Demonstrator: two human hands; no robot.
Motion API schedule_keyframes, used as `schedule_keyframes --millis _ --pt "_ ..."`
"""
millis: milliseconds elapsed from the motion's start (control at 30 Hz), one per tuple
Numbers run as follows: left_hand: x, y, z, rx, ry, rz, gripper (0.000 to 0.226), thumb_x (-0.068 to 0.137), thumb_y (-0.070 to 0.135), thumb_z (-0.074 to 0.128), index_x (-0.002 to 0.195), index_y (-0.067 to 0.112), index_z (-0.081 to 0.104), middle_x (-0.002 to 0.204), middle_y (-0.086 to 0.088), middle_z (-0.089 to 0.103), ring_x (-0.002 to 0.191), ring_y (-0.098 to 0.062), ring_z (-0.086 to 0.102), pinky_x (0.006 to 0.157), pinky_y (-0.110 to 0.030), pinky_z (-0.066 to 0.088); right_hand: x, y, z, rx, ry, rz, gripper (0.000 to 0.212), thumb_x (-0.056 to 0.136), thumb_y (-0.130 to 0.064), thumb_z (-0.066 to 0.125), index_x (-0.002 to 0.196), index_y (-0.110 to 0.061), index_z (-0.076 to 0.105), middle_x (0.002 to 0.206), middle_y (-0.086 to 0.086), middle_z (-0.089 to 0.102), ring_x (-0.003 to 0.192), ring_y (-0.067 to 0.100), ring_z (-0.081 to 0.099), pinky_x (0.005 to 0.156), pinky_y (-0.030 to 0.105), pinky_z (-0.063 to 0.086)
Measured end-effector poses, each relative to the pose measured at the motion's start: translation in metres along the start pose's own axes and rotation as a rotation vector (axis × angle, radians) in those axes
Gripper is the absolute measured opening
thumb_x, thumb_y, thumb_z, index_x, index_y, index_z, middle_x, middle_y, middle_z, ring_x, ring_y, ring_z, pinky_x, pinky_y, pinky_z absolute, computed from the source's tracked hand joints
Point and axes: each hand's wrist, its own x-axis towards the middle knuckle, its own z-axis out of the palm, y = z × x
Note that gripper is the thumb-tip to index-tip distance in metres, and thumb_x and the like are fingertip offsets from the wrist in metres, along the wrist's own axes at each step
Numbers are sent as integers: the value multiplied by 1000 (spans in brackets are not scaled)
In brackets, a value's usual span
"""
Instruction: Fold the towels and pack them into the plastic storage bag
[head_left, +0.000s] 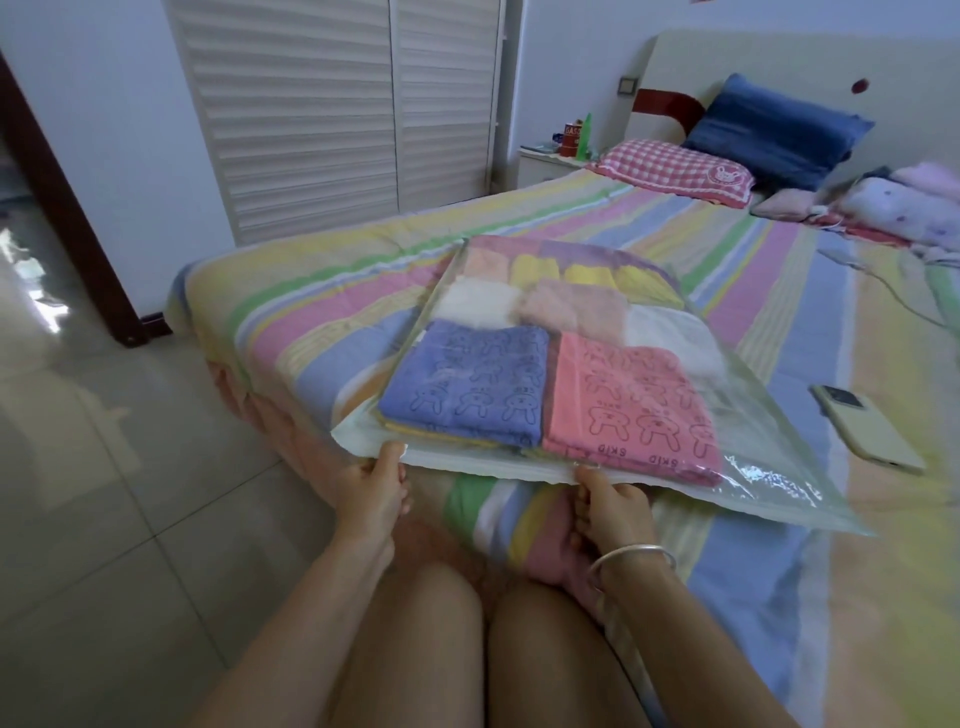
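Your left hand (375, 480) and right hand (605, 501) pinch the storage bag (769, 467) — at its near edge. Folded towels (467, 384) lie inside, just beyond your fingers — on the bed (322, 312).

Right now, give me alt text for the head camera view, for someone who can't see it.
The left hand and right hand pinch the near edge of a clear plastic storage bag packed with folded pastel towels on a striped bed.

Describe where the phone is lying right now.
In the head view, the phone lies on the striped bed sheet at the right, just beside the plastic storage bag, not touching it.
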Motion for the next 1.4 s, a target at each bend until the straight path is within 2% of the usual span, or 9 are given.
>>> schedule_keyframes --millis 267,500,667,833,967,1067,1267,1400 --pt "24 7 -33 57 -19 -3 35 88 15 60 58 14 43 44 8 37 32 -5 29 35 -13 23 -4 -3 1 28 7 15 42 88 -13 59 49 -9 44 45 5 39 39 17 32 46 27 30" --pt "26 9 -35 89 -16 5 35 88 17 61 58 13 43 52 2 38 34 -7 30 35 -14 24 -7 -5 1 23 2 22 39 89 -15 59 53 -8 46 49 6 39 42 17 32 46 25 28" --pt "27 12 -36 143 -4 29 36 88 16 61 57 12 43 51 1 38 34 -7 31 34 -16 25 -10 -6 1 51 -9 27 41 90 -14 58 51 -9 44 42 2 36 32 12 28 43 23 27" --pt "30 21 -44 214 14 68 37 89 18 60 56 11 45 47 3 40 44 -13 34 36 -19 29 -6 -4 -1 39 -4 27 44 88 -14 59 48 -9 43 45 5 37 39 17 29 47 28 28" --pt "33 31 -52 348 -73 47 40 90 23 60 55 12 44 41 5 37 43 -12 33 36 -18 29 -5 -2 -1 34 -9 25 44 89 -15 59 48 -9 43 42 3 37 38 17 29 48 30 28" --pt "31 32 -55 374 -105 11 42 92 28 60 56 13 44 45 3 38 42 -12 34 36 -18 31 -7 -4 -1 25 -19 38 45 90 -16 59 48 -9 44 39 1 37 38 16 30 48 31 29" --pt "9 22 -51 274 -187 -96 51 88 60 54 67 14 48 49 1 45 42 -13 42 43 -22 30 -10 -5 -1 26 -44 18 47 91 -17 59 47 -9 43 38 2 34 29 11 27 47 29 28" --pt "-17 18 -36 392 -409 -178 40 93 46 57 75 9 58 56 -4 58 46 -16 55 46 -22 39 -16 -8 -4 -25 -80 -22 50 93 -26 59 49 -7 46 35 1 33 31 14 28 48 32 35"
